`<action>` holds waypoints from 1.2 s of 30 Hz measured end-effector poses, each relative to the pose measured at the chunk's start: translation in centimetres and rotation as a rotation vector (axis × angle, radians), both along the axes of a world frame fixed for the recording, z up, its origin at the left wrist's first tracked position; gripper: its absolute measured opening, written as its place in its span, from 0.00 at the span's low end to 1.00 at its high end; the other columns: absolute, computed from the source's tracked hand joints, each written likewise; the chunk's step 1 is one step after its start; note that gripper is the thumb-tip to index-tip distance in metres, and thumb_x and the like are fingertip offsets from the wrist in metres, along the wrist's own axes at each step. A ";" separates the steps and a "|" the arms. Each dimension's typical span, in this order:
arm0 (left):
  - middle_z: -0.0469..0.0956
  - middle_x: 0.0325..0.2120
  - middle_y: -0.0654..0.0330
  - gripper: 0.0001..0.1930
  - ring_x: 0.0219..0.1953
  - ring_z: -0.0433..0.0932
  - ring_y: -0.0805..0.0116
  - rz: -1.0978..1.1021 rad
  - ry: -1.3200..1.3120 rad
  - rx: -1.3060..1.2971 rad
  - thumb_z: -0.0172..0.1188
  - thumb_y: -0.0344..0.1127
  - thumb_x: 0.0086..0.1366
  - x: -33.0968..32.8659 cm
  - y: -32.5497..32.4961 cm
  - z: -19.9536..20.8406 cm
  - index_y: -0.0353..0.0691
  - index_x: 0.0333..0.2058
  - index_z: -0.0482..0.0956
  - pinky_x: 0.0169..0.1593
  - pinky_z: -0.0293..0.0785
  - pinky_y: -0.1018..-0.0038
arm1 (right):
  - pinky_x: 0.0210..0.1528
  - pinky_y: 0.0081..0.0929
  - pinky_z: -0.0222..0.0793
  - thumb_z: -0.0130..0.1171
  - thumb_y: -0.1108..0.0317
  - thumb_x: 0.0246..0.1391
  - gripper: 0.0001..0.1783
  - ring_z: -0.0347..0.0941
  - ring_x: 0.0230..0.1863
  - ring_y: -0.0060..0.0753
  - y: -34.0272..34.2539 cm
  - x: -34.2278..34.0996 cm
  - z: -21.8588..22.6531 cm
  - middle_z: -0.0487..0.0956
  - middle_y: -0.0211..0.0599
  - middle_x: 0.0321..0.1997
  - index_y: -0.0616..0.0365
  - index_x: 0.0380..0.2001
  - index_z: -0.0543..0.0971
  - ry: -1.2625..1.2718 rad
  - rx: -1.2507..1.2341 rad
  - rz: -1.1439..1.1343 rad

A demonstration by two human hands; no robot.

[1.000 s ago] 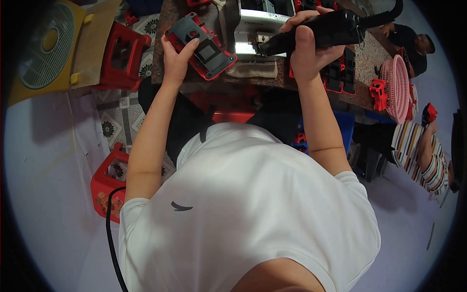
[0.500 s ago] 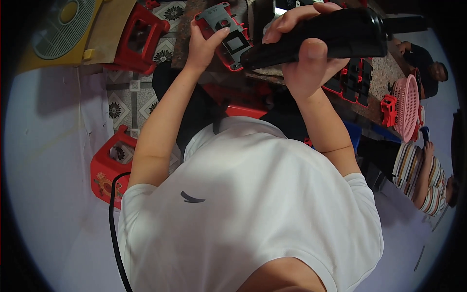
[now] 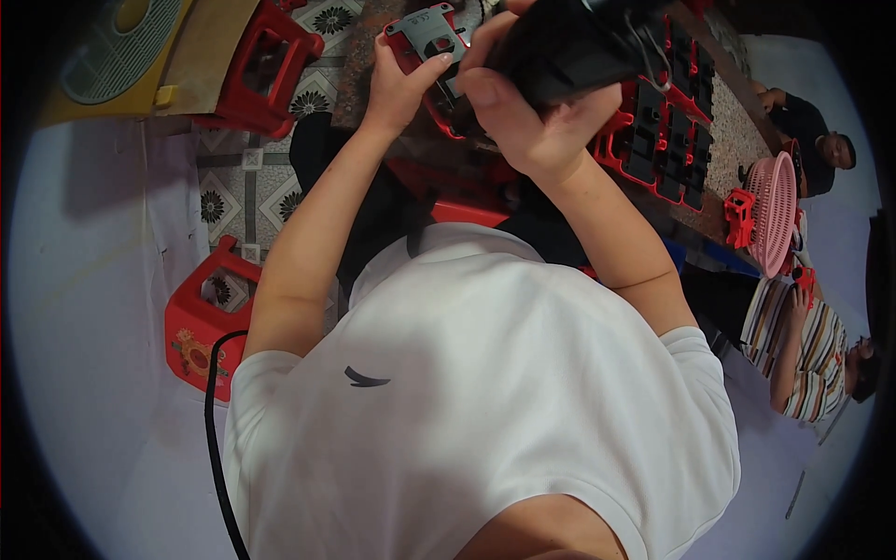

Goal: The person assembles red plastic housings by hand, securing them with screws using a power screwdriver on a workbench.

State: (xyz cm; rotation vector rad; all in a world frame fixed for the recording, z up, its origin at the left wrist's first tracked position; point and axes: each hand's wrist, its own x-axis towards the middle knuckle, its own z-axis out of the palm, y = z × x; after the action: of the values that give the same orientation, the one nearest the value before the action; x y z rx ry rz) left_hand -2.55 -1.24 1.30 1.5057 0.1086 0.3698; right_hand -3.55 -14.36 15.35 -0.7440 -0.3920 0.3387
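Observation:
My left hand (image 3: pixel 397 93) grips the edge of a red plastic housing (image 3: pixel 437 110) with a grey plate (image 3: pixel 420 31) on it, its thumb lying on top. In my right hand (image 3: pixel 532 131) is a black electric screwdriver (image 3: pixel 569 56), fingers and thumb wrapped round its thick body. A thin wire loop (image 3: pixel 653 61) shows at the screwdriver's far end. The tool is right over the housing's right side. My right hand and the tool hide its tip and that part of the housing.
Rows of black-and-red housings (image 3: pixel 658 140) lie on the speckled table (image 3: pixel 737 121) to the right. Beyond them are a red part (image 3: pixel 740 217) and a pink basket (image 3: pixel 773 210). Red stools (image 3: pixel 266 75) and a yellow fan (image 3: pixel 126 56) stand left. Two people are at the right.
My right hand and the screwdriver have moved left and down toward the housing, and the tool has turned. More of the housings on the right now shows. My left hand keeps its grip.

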 end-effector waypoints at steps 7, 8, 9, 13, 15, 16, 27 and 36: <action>0.74 0.45 0.56 0.34 0.48 0.74 0.68 -0.064 0.041 -0.170 0.71 0.39 0.53 -0.1 0.7 -0.3 0.34 0.52 0.61 0.54 0.69 0.70 | 0.27 0.27 0.74 0.64 0.63 0.55 0.23 0.75 0.24 0.29 -4.9 2.1 4.7 0.76 0.40 0.29 0.63 0.47 0.67 -0.457 -0.150 -0.360; 0.74 0.45 0.56 0.33 0.48 0.74 0.69 -0.084 0.032 -0.201 0.70 0.38 0.53 -0.2 0.5 0.4 0.35 0.52 0.61 0.54 0.70 0.71 | 0.27 0.28 0.76 0.62 0.63 0.56 0.24 0.76 0.25 0.31 -7.1 3.7 4.1 0.77 0.44 0.29 0.67 0.48 0.66 -0.609 -0.160 -0.377; 0.74 0.45 0.56 0.33 0.48 0.74 0.68 -0.077 0.041 -0.181 0.70 0.38 0.53 -0.2 0.6 0.2 0.35 0.52 0.61 0.54 0.70 0.71 | 0.26 0.27 0.76 0.62 0.62 0.56 0.24 0.76 0.25 0.31 -8.3 4.5 4.1 0.77 0.44 0.28 0.67 0.47 0.66 -0.754 -0.291 -0.489; 0.74 0.45 0.56 0.32 0.48 0.74 0.68 -0.076 0.075 -0.170 0.69 0.37 0.54 -0.1 0.8 -0.3 0.35 0.52 0.61 0.53 0.70 0.71 | 0.27 0.20 0.72 0.65 0.75 0.50 0.22 0.75 0.23 0.26 -9.9 5.0 2.1 0.78 0.41 0.26 0.67 0.44 0.66 -0.863 -0.388 -0.650; 0.73 0.45 0.56 0.32 0.48 0.74 0.67 -0.077 0.073 -0.183 0.69 0.37 0.54 -0.1 0.6 0.0 0.35 0.52 0.61 0.53 0.70 0.71 | 0.27 0.20 0.72 0.65 0.75 0.50 0.22 0.75 0.23 0.25 -9.9 4.7 1.4 0.78 0.41 0.25 0.67 0.44 0.66 -0.837 -0.355 -0.662; 0.73 0.46 0.56 0.31 0.48 0.74 0.67 -0.077 0.072 -0.198 0.69 0.37 0.54 -0.2 0.5 0.1 0.35 0.52 0.62 0.53 0.70 0.71 | 0.27 0.19 0.72 0.65 0.75 0.50 0.22 0.75 0.23 0.25 -9.7 4.5 1.2 0.78 0.41 0.25 0.67 0.44 0.66 -0.809 -0.325 -0.670; 0.74 0.45 0.56 0.31 0.47 0.74 0.67 -0.095 0.068 -0.182 0.68 0.37 0.54 -0.2 0.6 0.6 0.35 0.52 0.62 0.53 0.70 0.71 | 0.26 0.27 0.73 0.62 0.63 0.56 0.20 0.74 0.23 0.28 -9.3 6.5 1.4 0.76 0.40 0.27 0.63 0.44 0.68 -0.632 -0.510 -0.585; 0.73 0.46 0.56 0.33 0.49 0.73 0.68 -0.138 0.067 -0.217 0.70 0.35 0.52 0.3 0.6 -0.1 0.35 0.53 0.61 0.55 0.68 0.71 | 0.23 0.25 0.71 0.61 0.57 0.58 0.16 0.72 0.21 0.24 -2.0 8.9 7.2 0.75 0.33 0.22 0.58 0.37 0.71 -0.640 -0.186 -0.611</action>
State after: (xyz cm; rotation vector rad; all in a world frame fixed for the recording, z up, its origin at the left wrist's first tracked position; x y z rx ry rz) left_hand -2.29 -0.63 1.23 1.3032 0.0936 0.1899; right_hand 5.37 -16.38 22.53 -1.1091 -0.7118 -0.4612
